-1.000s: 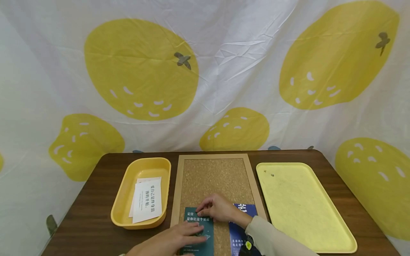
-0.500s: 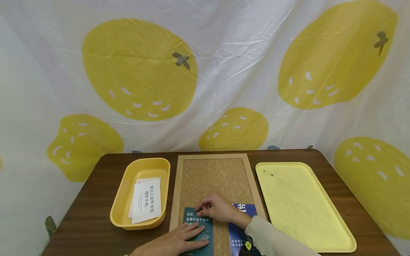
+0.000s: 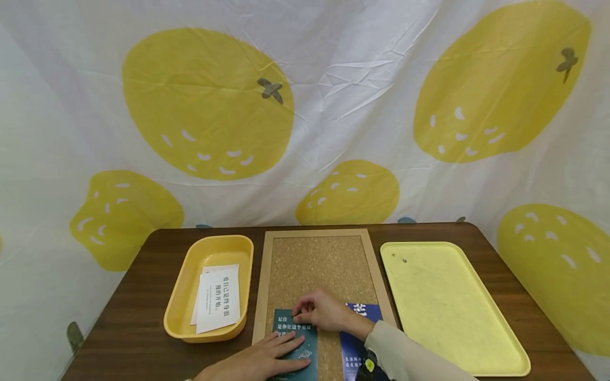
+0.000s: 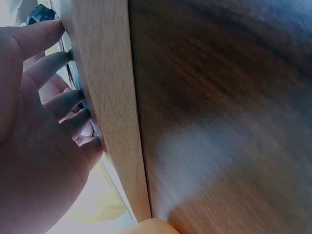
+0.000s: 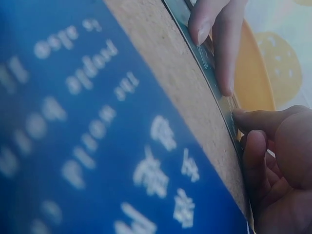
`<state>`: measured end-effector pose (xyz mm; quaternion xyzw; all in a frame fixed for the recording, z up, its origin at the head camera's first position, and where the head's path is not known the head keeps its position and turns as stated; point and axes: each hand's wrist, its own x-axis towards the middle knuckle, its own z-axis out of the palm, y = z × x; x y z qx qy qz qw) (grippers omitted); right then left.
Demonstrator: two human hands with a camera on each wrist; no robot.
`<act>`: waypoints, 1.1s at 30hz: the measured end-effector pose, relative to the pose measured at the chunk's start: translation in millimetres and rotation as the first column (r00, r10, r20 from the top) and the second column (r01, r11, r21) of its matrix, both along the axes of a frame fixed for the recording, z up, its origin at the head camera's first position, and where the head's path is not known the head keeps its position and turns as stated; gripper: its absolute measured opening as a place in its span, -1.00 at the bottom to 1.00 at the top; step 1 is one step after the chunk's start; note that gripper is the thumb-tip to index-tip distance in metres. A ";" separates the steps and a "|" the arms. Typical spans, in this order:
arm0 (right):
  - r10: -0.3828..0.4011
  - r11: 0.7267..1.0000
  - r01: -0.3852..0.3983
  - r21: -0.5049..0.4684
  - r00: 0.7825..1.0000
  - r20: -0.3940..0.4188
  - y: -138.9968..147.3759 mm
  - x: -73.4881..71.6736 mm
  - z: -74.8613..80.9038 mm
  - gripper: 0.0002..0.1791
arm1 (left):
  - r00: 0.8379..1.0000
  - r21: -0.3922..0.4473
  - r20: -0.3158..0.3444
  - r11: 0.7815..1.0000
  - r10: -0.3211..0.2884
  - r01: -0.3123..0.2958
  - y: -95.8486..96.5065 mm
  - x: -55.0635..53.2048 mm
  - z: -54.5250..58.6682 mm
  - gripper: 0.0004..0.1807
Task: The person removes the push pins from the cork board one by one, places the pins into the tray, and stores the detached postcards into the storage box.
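On the cork board (image 3: 324,264) lies a dark green card (image 3: 307,365) with white print. My left hand (image 3: 259,360) rests on it with fingers spread. In the left wrist view those fingers (image 4: 51,70) reach over the board's wooden frame (image 4: 105,83). At the card's top edge, my right hand (image 3: 324,309) pinches thumb and forefinger together on a small pin-like thing, almost wholly hidden by the fingertips. Right of it, a blue card (image 3: 350,346) lies on the board, partly under my right wrist; a small shiny dot shows near its top.
Left of the board stands a yellow basin (image 3: 178,296) holding white printed cards (image 3: 219,301). A pale yellow tray (image 3: 452,301) sits at right, with a few tiny objects (image 3: 405,260) near its far left corner. The brown table (image 3: 128,312) ends at a patterned curtain (image 3: 324,106).
My left hand has slid slightly and now lies flatter on the green card, showing more of its print. The right hand keeps its place at the card's top edge.
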<state>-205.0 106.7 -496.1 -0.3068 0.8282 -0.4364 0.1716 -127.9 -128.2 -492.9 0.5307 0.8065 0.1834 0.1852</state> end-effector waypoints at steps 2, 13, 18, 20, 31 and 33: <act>0.008 1.000 -0.007 0.016 1.000 -0.017 -0.4 -0.2 1.1 -0.96 | 1.000 -0.001 -0.011 1.000 -0.001 0.001 0.1 0.0 0.0 -0.27; 0.047 0.995 -0.041 0.091 0.997 -0.065 -5.2 -3.1 3.6 -0.93 | 1.000 -0.027 0.013 1.000 0.017 -0.017 1.5 1.6 7.1 -0.25; 0.058 0.994 -0.052 0.095 0.996 -0.067 -6.6 -4.1 3.8 -0.92 | 0.999 -0.010 0.037 1.000 0.006 -0.006 0.6 -1.8 1.2 -0.25; 0.064 0.994 -0.058 0.091 0.996 -0.063 -6.8 -4.4 4.0 -0.91 | 0.999 0.000 0.034 1.000 -0.004 0.004 -0.4 -3.8 -2.8 -0.25; 0.071 0.992 -0.068 0.103 0.997 -0.030 -7.4 -5.3 7.2 -0.91 | 0.999 -0.019 0.034 1.000 0.009 -0.009 1.6 -1.1 4.0 -0.24; 0.068 0.993 -0.066 0.100 0.997 -0.024 -7.6 -5.1 7.7 -0.91 | 0.999 -0.019 0.040 1.000 0.008 -0.007 1.4 -1.4 4.4 -0.23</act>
